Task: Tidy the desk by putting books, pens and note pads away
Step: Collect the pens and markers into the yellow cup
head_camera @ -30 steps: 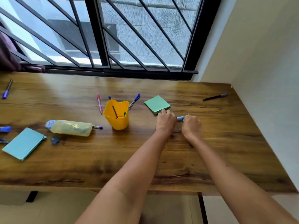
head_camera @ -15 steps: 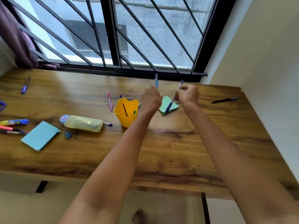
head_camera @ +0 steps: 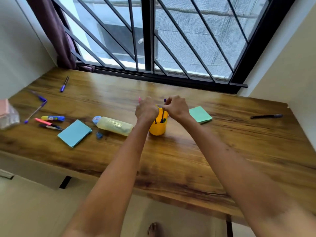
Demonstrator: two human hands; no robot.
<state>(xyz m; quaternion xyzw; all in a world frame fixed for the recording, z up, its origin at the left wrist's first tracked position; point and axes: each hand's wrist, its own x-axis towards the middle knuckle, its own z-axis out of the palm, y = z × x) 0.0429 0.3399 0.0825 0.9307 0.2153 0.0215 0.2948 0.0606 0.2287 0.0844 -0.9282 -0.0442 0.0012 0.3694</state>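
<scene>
Nearest, a bare foot [head_camera: 154, 228] shows on the floor below the wooden surface [head_camera: 188, 159]. Both forearms reach out over it to the yellow plastic pen cup [head_camera: 158, 128]. Above the cup, the right hand [head_camera: 176, 107] has its grip pinched on a dark blue pen [head_camera: 163, 112] whose lower end is inside the cup. The left hand [head_camera: 147, 109] is curled beside the rim; what its grip holds cannot be told. Beyond, a green square note pad [head_camera: 200, 115] lies flat.
</scene>
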